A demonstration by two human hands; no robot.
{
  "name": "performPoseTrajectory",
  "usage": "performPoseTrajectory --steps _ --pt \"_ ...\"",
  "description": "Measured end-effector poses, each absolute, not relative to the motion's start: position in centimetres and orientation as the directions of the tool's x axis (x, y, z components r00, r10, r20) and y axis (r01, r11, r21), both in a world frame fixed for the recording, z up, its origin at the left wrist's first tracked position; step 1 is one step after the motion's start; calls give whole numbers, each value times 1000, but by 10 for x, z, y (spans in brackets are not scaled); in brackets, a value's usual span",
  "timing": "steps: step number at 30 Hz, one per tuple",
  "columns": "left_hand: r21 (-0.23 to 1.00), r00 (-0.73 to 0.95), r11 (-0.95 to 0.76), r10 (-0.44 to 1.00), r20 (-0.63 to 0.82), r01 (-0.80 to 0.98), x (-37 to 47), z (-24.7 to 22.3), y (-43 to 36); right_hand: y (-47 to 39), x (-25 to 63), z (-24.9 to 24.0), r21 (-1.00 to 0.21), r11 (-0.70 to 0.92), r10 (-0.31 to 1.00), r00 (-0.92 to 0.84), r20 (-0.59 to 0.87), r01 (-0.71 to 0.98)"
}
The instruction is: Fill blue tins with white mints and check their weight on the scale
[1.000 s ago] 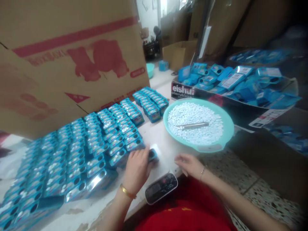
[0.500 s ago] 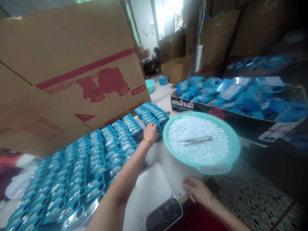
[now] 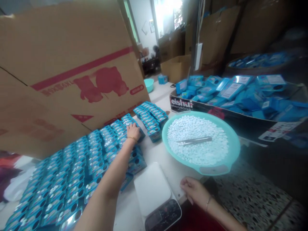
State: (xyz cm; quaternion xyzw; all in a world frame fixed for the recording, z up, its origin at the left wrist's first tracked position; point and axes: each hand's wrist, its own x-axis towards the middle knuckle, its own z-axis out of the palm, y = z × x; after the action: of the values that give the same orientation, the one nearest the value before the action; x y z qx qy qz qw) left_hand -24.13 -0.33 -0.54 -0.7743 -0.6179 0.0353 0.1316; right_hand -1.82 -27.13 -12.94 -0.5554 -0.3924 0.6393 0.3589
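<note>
My left hand point(image 3: 133, 132) reaches across the rows of small blue boxes point(image 3: 83, 170). Its fingers bend down around a blue box near the right end of the rows; the fingertips are partly hidden. Many box tops carry small white tablets. To the right of this hand stands a separate block of blue boxes point(image 3: 150, 117). My right hand point(image 3: 193, 189) rests by the table edge with its fingers curled together, and nothing shows in them. In front of it is a turquoise basin point(image 3: 237, 149) of white tablets point(image 3: 199, 125), with metal tweezers point(image 3: 196, 140) lying on them.
A white digital scale point(image 3: 152, 186) sits between my arms. Behind the rows rises a large cardboard carton point(image 3: 60, 41). At right, a black tray point(image 3: 204, 115) is heaped with blue boxes. A smaller turquoise bowl point(image 3: 149, 85) stands farther back. Speckled floor point(image 3: 255, 192) shows beyond the table edge.
My left hand has moved left from the separate block to the neighbouring rows, uncovering the block's near end. My right hand has hardly moved.
</note>
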Motion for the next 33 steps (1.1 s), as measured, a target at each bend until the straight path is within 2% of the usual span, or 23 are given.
performPoseTrajectory --steps 3,5,7,9,10,11,13,15,18,21,24,28,31,33 --pt "-251 276 -232 949 154 940 -238 19 -20 -277 -13 -101 -923 -386 913 -139 -383 5" --pt "-256 318 -259 921 223 931 -238 47 -40 -278 -2 -68 -954 -292 945 -130 -299 74" --pt "-262 382 -314 883 272 913 -239 76 -68 -269 16 -33 -962 -99 987 -94 -127 255" --pt "-266 461 -399 854 242 878 -239 97 -103 -249 38 -10 -875 100 994 -20 103 474" --pt "-262 500 -445 842 203 856 -238 104 -122 -236 48 -5 -801 117 990 -1 144 587" --pt "-252 533 -489 832 153 835 -237 106 -142 -222 56 -5 -713 82 993 5 120 696" --pt "-216 573 -551 818 50 806 -234 100 -178 -196 68 -15 -495 10 999 -27 -28 869" --pt "-170 579 -575 815 -34 800 -230 84 -207 -177 72 -28 -338 47 977 -113 -178 940" --pt "-115 567 -577 817 -109 809 -229 54 -230 -163 66 -39 -263 121 931 -202 -305 957" --pt "-81 557 -567 822 -117 820 -230 34 -235 -160 59 -37 -209 128 923 -193 -332 969" --pt "-22 577 -579 815 -59 815 -233 30 -237 -159 55 -35 -156 123 920 -171 -352 980" --pt "132 590 -613 788 178 779 -247 42 -246 -155 52 -37 -134 129 918 -169 -358 983" --pt "258 447 -539 827 340 802 -266 48 -261 -154 54 -38 -111 125 922 -157 -355 986" --pt "323 323 -456 863 388 829 -283 45 -274 -155 62 -38 -168 71 932 -125 -339 983"
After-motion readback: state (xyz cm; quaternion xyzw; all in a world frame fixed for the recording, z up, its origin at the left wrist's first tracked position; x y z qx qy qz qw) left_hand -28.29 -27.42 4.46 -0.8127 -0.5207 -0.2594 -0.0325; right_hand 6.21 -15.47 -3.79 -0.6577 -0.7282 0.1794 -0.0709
